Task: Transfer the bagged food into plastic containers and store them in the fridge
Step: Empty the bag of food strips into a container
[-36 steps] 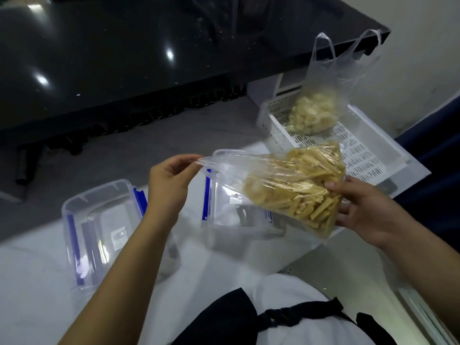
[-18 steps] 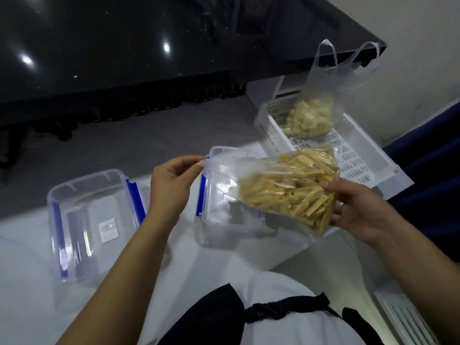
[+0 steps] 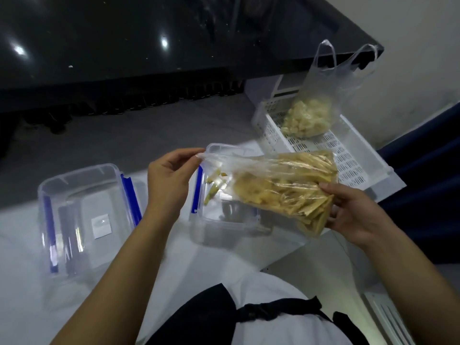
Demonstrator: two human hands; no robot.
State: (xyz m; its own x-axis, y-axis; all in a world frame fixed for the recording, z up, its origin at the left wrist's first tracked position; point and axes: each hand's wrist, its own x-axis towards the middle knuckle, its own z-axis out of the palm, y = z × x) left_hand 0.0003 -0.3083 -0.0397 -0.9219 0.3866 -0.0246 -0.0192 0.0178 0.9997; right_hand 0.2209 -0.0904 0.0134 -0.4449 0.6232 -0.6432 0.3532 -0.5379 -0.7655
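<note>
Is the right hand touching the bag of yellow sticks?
Touching. The head view shows the right hand cupping the bag of yellow sticks from below.

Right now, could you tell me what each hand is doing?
Left hand: pinches the open end of the bag of yellow sticks.
Right hand: grips the bag's filled end.

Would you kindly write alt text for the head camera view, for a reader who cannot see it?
Two hands tip a clear bag of yellow food sticks over an open plastic container, where a few sticks have landed; the left hand pinches its mouth, the right hand grips its bottom. Another empty container sits left.
</note>
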